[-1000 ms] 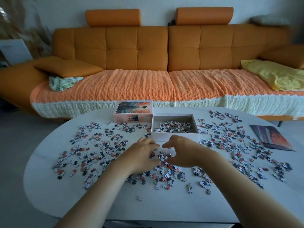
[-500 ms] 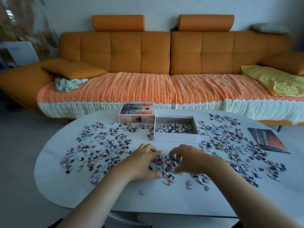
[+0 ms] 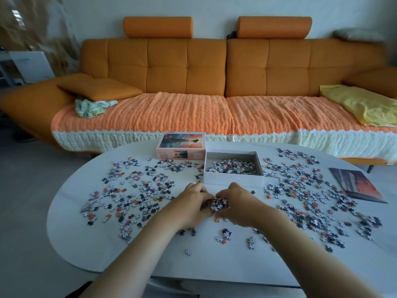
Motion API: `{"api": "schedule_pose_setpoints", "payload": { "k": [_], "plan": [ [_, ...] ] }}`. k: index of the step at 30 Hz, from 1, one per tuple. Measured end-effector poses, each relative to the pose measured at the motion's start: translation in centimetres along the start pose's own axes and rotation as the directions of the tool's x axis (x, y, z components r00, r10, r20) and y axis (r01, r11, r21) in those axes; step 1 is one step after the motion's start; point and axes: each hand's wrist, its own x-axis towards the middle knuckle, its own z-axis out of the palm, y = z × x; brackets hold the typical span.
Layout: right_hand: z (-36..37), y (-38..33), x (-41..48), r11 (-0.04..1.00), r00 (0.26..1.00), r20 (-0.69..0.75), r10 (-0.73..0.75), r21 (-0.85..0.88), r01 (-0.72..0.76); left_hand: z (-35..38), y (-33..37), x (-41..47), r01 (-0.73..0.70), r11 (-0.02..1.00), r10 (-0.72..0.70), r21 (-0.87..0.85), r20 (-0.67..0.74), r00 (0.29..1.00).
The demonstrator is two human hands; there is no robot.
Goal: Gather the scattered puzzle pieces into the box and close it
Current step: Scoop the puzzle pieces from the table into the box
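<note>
Two hands, left hand [image 3: 189,208] and right hand [image 3: 238,206], cup one clump of puzzle pieces [image 3: 220,204] (each grip curled around it) at 6 o'clock of the box [image 3: 233,181].

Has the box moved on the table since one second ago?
No. The box still stands with its left wall right beside the right end of the lid, just as before.

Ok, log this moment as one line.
step: gathering | left hand, right hand: gripping clump of pieces | box: open, some pieces inside | lid: left of box | loose pieces: many on both sides
</note>
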Motion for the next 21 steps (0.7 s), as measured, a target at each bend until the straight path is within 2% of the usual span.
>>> {"api": "schedule_pose_setpoints", "payload": {
  "k": [9,16,21],
  "plan": [
    [-0.3,0.0,1.3,0.992,0.998,-0.051,0.028,0.125,-0.022,-0.1,-0.2,0.8,0.031,0.998,-0.037,-0.053,-0.11,0.993],
    [-1.3,0.6,1.9,0.974,0.996,-0.042,0.08,0.215,-0.069,-0.8,-0.2,1.5,0.127,0.969,-0.146,-0.212,-0.076,0.986],
    [-3.2,1.2,2.6,0.959,0.995,-0.075,0.059,0.28,-0.035,-2.0,0.4,2.8,0.118,0.95,-0.156,-0.291,-0.111,0.982]
  ]
}}
